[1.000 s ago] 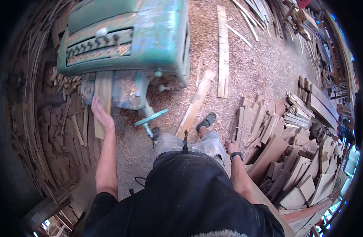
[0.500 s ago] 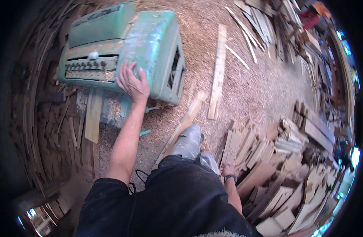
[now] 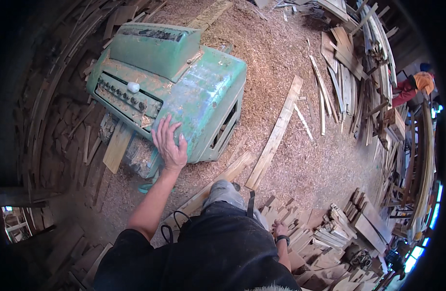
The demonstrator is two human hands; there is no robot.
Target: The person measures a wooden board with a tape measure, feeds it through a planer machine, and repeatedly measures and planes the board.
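My left hand (image 3: 169, 145) rests with spread fingers on the front corner of a green, scuffed machine that looks like a thickness planer (image 3: 203, 92). A white knob (image 3: 133, 87) sits above a slot with a row of dark parts (image 3: 118, 92), left of my fingers. Below that slot a light wooden board (image 3: 117, 148) sticks out from under the hood. My right hand (image 3: 280, 229), with a dark watch at the wrist, hangs low by my side near stacked wood offcuts (image 3: 300, 237). Its fingers are partly hidden, and no held thing shows.
Wood shavings (image 3: 266, 58) cover the floor. A long plank (image 3: 276, 133) lies to the right of the machine, and another board (image 3: 208, 186) lies by my leg. Lumber heaps (image 3: 346, 92) line the right side. A person in red with an orange cap (image 3: 412, 87) is at far right.
My view has swung, so the machine appears lower and farther right in the picture. My left hand stays on its front corner. More of the person at far right shows.
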